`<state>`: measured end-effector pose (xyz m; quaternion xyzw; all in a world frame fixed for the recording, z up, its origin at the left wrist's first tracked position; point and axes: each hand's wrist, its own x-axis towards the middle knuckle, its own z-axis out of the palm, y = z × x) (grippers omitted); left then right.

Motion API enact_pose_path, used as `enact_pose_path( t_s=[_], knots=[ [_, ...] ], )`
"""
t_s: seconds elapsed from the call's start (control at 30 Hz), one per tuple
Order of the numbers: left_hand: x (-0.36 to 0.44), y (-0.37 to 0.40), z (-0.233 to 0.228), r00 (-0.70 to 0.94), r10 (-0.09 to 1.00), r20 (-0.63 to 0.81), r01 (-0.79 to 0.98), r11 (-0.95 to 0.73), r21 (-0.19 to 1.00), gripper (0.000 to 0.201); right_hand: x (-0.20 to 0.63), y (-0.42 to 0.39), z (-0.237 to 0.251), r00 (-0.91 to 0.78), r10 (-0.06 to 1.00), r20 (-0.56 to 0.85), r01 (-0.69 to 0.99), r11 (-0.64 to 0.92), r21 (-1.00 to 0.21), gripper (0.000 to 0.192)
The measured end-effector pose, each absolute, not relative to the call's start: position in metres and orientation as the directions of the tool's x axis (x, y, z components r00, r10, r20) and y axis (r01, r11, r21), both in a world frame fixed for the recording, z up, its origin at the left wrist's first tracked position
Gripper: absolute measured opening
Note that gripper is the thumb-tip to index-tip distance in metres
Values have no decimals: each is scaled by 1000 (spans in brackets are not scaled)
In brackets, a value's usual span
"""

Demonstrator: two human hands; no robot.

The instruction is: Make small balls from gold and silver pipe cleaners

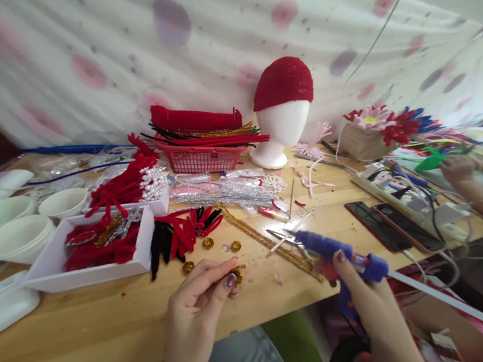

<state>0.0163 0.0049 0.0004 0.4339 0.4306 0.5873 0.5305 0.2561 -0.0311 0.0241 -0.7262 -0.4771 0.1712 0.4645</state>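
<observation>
Between thumb and fingers, my left hand (pixel 203 300) pinches a small gold tinsel coil (pixel 238 275) above the table's front edge. My right hand (pixel 361 294) is wrapped round the handle of a blue glue gun (pixel 327 246), whose nozzle points left; a long white glue stick (pixel 450 301) sticks out of its back. Several more gold coils (pixel 235 246) lie on the wood just beyond my left hand. Gold tinsel stems (pixel 263 241) stretch diagonally across the table between the hands. Scissors (pixel 286 236) lie by the glue gun's nozzle, partly hidden.
Left stands a white box (pixel 93 273) of red pieces, near paper bowls (pixel 16 240). Red and black fuzzy pieces (pixel 182 231) lie beside it. Behind are a red basket (pixel 205 156) and a foam head (pixel 283 126). Phones (pixel 376 225) and a power strip (pixel 412 200) lie right, near another person's hand (pixel 458 170).
</observation>
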Motion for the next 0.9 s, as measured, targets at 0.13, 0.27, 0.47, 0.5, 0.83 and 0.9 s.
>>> enact_pose_path(
  t_s=[0.13, 0.27, 0.47, 0.5, 0.83, 0.9],
  knots=[
    [18, 5, -2, -90, 996, 24, -251, -46, 967, 14, 317, -3, 19, 739, 669, 80, 429, -375, -821, 55],
    [20, 6, -6, -98, 995, 12, -272, -39, 962, 16, 357, 28, 10, 728, 683, 67, 494, -454, -742, 44],
    [18, 11, -10, -31, 995, 97, -284, -102, 953, 16, 360, 1, 6, 748, 657, 97, 544, -523, -656, 35],
    [18, 12, -11, -27, 995, 99, -295, -102, 950, 16, 352, -13, 6, 780, 612, 133, 543, -555, -630, 37],
    [44, -6, 6, -115, 991, -71, -454, 12, 891, 17, 166, -41, 3, 261, 866, 426, 303, 346, -888, 19],
    [45, -11, 11, -114, 990, -80, -463, 19, 886, 17, 152, -31, 1, 217, 864, 454, 202, 415, -887, 22]
  ],
)
